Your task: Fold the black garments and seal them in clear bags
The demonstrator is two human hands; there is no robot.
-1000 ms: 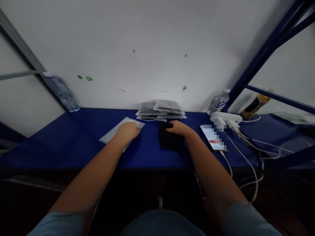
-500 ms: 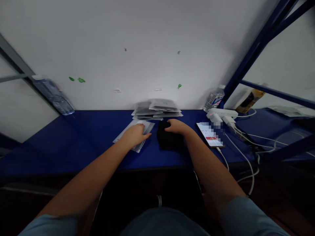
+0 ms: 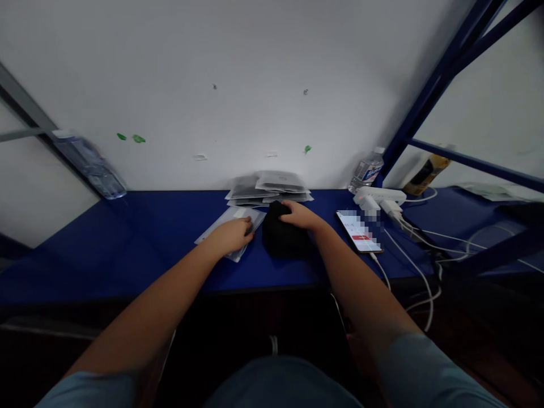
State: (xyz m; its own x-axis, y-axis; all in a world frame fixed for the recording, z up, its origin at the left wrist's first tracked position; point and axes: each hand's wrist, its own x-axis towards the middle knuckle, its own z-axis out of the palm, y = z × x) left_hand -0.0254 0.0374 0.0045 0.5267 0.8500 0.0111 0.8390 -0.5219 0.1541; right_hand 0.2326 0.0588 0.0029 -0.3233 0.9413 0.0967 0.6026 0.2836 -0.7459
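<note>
A translucent zip bag (image 3: 236, 213) lies flat on the blue tabletop, with my left hand (image 3: 232, 235) over its middle. The fingers of that hand are curled together on the bag's right side, and the palm hides much of the bag. To its right, my right hand (image 3: 297, 215) grips a soft, bunched black cloth item (image 3: 283, 241) from above. The cloth rests close to the bag's right edge; its exact kind cannot be made out. Behind both, a stack of filled translucent zip bags (image 3: 283, 180) sits against the wall.
A phone (image 3: 357, 232) on a charging cable lies to the right, near a white power strip (image 3: 382, 195) with plugs and loose white cables. Clear bottles stand at the left (image 3: 91, 167) and right (image 3: 368, 170). A blue frame post (image 3: 419, 102) rises on the right.
My right hand has brought the black cloth item slightly left, nearer the bag. My left fingers have drawn in from a spread thumb to a closed curl on the bag.
</note>
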